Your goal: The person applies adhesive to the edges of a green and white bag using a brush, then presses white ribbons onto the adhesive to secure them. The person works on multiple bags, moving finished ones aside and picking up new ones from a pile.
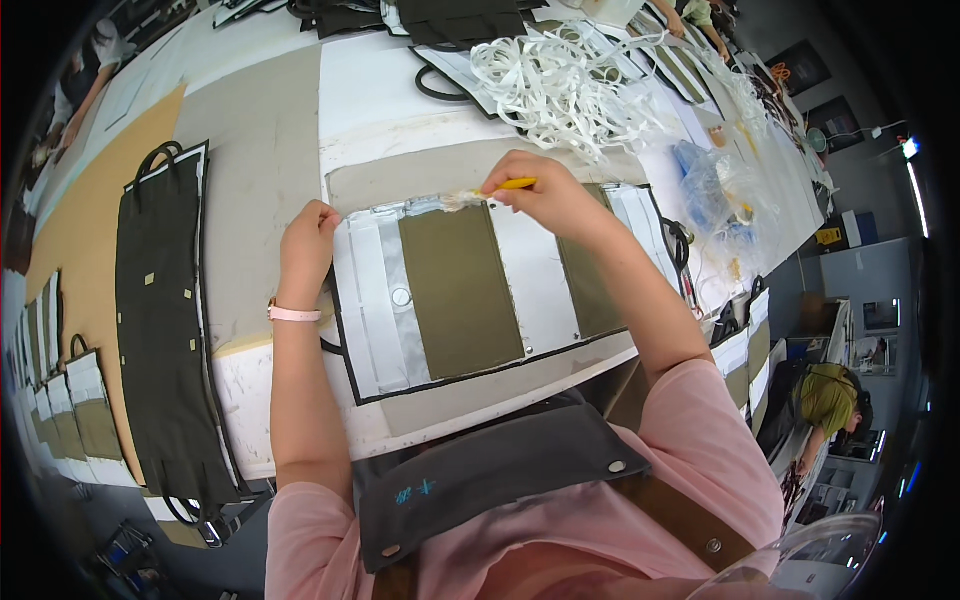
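Observation:
A flat bag panel (460, 300) with white and olive-green strips and black edging lies on the worktable in front of me. My left hand (308, 240) is closed in a pinch at the panel's far left corner, its fingertips against the edge. Between the fingers of my right hand (530, 195) is a brush (517, 184) with a yellow handle. Its pale bristles touch the far edge of the panel, above the olive strip. A whitish, wet-looking smear runs along that edge to the left of the bristles.
A long dark bag piece (165, 320) with handles lies at the left. Beyond the panel sits a tangled heap of white strips (565, 85). Clear plastic bags (725, 190) lie to the right. Another person (830, 400) bends over at the far right; others stand around the table's far side.

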Available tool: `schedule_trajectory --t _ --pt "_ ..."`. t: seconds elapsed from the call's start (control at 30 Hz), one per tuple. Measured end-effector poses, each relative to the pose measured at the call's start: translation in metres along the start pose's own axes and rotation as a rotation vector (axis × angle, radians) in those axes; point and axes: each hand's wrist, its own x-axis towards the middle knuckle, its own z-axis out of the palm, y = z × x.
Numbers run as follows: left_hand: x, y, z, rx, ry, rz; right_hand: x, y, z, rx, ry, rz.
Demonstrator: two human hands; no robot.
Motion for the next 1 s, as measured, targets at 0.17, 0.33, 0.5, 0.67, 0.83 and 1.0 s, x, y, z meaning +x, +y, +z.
schedule_trajectory --t 0.17,0.33,0.5,0.67,0.83,1.0 --pt "-0.002 0.002 -0.001 0.03 -0.002 -0.012 -0.031 0.026 -0.054 -0.145 0.138 0.246" --pt "0.001 -0.005 -0.002 0.039 -0.01 0.019 -0.031 0.016 -0.048 -0.019 0.177 0.05" --pt "0.001 -0.005 -0.002 0.001 -0.01 0.022 -0.05 0.056 -0.081 -0.098 0.228 0.268" --pt "0.001 -0.008 -0.002 0.061 -0.004 0.034 -0.064 0.059 -0.102 -0.067 0.306 0.212" --pt "0.002 -0.012 0.001 0.015 -0.013 0.028 -0.067 0.067 -0.099 -0.1 0.281 0.293" --pt "0.003 -0.013 0.002 0.001 -0.015 0.025 -0.083 0.089 -0.129 -0.251 0.434 0.391"
